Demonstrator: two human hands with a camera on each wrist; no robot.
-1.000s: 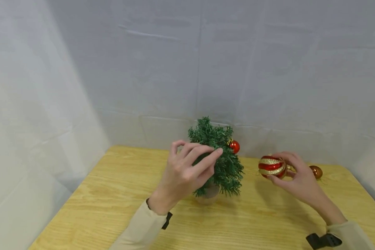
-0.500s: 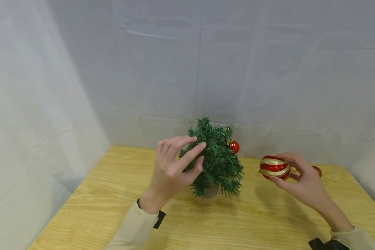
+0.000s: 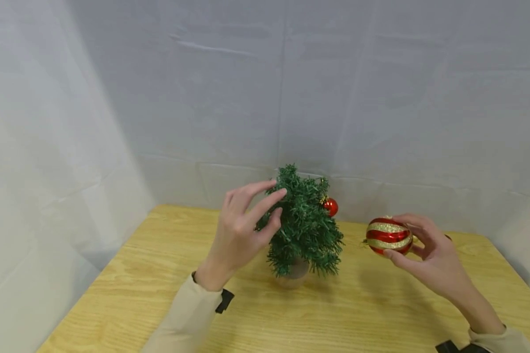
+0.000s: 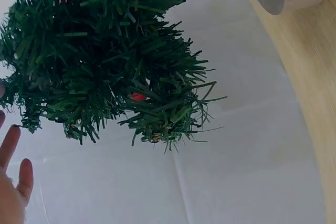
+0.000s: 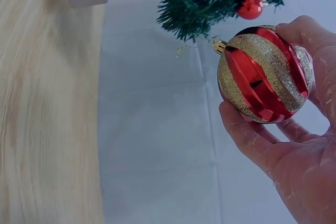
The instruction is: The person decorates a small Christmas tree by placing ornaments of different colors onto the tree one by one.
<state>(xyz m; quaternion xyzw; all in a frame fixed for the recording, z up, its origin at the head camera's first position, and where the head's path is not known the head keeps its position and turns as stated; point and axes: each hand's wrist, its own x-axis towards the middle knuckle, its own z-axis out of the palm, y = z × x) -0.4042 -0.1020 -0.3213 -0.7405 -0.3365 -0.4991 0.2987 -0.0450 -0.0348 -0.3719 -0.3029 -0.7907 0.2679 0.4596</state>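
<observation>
A small artificial Christmas tree (image 3: 306,220) stands upright on a round wooden base (image 3: 293,274). A little red bauble (image 3: 331,207) hangs on its right side. My left hand (image 3: 243,228) is raised at the tree's left side, fingers loosely bent and spread, with nothing held; whether the fingertips touch the needles I cannot tell. To the right of the tree, above the table, my right hand (image 3: 437,262) holds a large red-and-gold striped bauble (image 3: 388,236) between thumb and fingers. In the right wrist view the gold cap (image 5: 219,46) of this striped bauble points toward the tree, with a thin gold string.
The wooden table (image 3: 335,318) carries the tree. Behind my right hand a brown bauble (image 3: 448,238) lies mostly hidden. White-grey sheeting (image 3: 229,98) hangs close behind the table's back edge and along the left.
My left hand has drawn back leftward from the front of the tree and risen slightly. The right hand with the striped bauble has shifted a little right, covering most of the brown bauble.
</observation>
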